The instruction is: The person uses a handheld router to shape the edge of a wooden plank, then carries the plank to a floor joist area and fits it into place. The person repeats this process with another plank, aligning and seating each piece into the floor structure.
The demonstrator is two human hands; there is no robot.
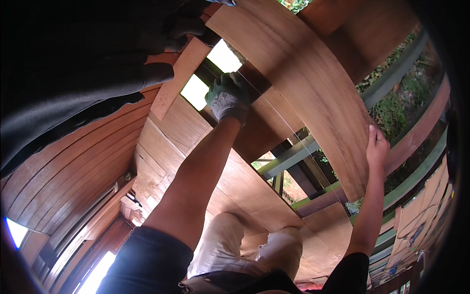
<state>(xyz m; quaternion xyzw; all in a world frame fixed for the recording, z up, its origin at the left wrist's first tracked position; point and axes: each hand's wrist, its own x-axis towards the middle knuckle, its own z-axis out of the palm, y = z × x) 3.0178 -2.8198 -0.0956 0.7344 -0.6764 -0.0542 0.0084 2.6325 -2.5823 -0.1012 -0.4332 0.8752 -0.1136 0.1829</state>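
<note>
My left hand (227,95), in a grey and dark-green glove, reaches to the dark framing (259,78) beside an opening, its fingers curled; what they grip is hidden. My bare right hand (378,149) grips the right edge of a long, wide wooden plank (303,83) near its lower end. The plank lies diagonally over the open floor frame, its far end at the top. A thin white string (289,126) runs from near my left hand down past the green joists (289,157).
My knees (220,245) are on laid boards (186,132). Slatted wooden wall (73,176) at left. A dark-clothed shape (73,73), seemingly another person, fills the upper left; another gloved hand (225,2) shows at the top edge. Foliage (406,108) shows through gaps at right, with more joists.
</note>
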